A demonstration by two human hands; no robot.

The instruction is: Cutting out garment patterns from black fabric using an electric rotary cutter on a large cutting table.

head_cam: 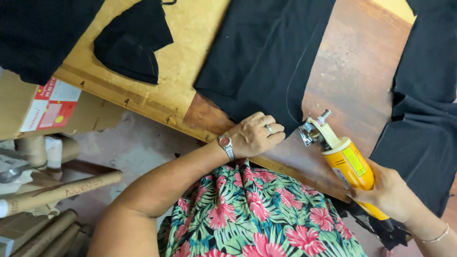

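Your left hand presses flat-fingered on the black fabric while your right hand, fingers wrapped around the yellow electric cutter, has its blade at the cloth's edge, most uncut.

Worn wooden worktable, grey concrete floor, cardboard tubes, cardboard box at left

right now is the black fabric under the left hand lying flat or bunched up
Flat: the black fabric lies spread on the table, and the left hand presses its edge down.
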